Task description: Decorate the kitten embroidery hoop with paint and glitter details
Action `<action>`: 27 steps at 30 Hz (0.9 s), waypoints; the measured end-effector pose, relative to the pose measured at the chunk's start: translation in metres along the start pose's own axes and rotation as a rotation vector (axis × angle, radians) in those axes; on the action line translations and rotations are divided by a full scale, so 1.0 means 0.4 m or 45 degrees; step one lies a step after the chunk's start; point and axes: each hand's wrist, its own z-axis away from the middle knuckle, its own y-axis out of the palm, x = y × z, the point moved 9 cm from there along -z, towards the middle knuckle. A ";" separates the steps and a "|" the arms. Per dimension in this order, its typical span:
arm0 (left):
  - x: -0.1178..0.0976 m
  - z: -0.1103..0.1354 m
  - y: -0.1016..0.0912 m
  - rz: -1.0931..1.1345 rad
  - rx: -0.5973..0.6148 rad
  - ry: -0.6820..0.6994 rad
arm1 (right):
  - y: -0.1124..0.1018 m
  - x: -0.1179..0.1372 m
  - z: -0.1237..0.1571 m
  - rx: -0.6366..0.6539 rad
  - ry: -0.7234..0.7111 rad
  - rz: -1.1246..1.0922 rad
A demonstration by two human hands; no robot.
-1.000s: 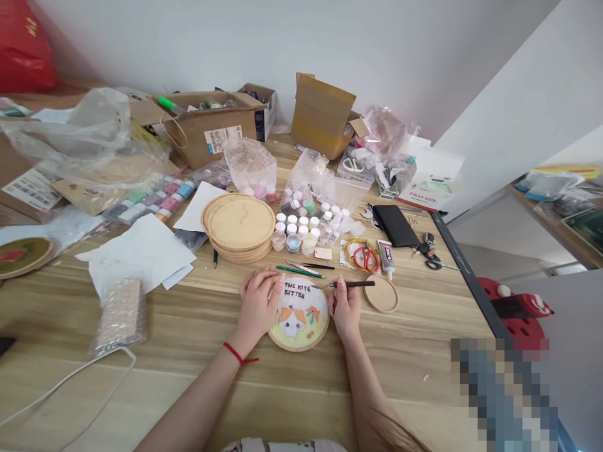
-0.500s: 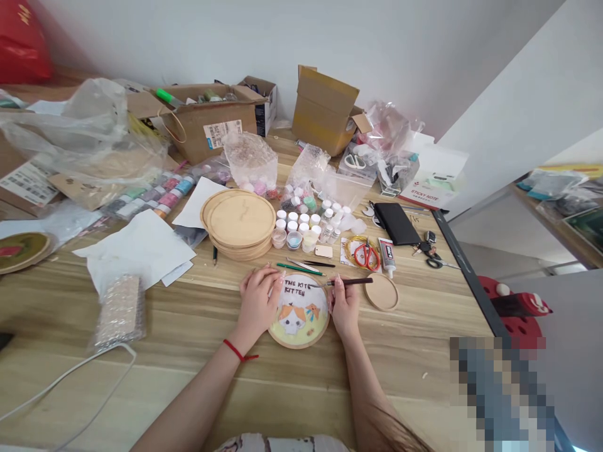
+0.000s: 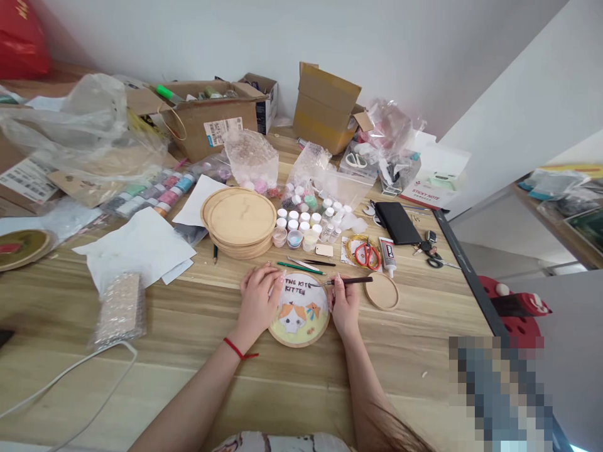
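Observation:
A round wooden plaque (image 3: 299, 314) with a cat picture and the words "THE KITS KITTEN" lies on the wooden table (image 3: 292, 389). My left hand (image 3: 258, 300) rests on its left rim, fingers curled over the edge. My right hand (image 3: 344, 307) sits at its right rim, pinched shut on a thin dark-handled tool (image 3: 343, 282) whose metal tip points left over the lettering.
Behind the plaque lie thin tools (image 3: 301, 267), a stack of wooden discs (image 3: 241, 221), small paint jars (image 3: 306, 223), red scissors (image 3: 366, 254), a glue tube (image 3: 387, 256) and a small wooden disc (image 3: 382, 292). Cardboard boxes (image 3: 325, 107), plastic bags and white papers (image 3: 139, 248) crowd the back and left.
Both hands stay on the plaque; the view has tilted slightly, so everything sits a little higher in the picture. The tool tip has barely moved.

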 end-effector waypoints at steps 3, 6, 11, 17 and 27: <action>0.000 0.000 0.001 0.001 0.005 -0.007 | 0.000 -0.003 0.000 0.002 0.015 -0.002; 0.000 0.000 0.001 0.000 0.004 -0.009 | 0.001 -0.003 -0.001 0.007 0.010 -0.001; 0.001 0.000 0.003 0.005 0.001 -0.010 | -0.001 -0.003 -0.002 -0.002 0.007 -0.006; 0.000 0.001 0.003 0.004 0.004 0.004 | -0.001 -0.007 -0.001 -0.001 0.031 -0.017; -0.003 0.001 0.001 0.000 -0.017 0.023 | -0.003 -0.013 -0.005 -0.006 0.030 -0.055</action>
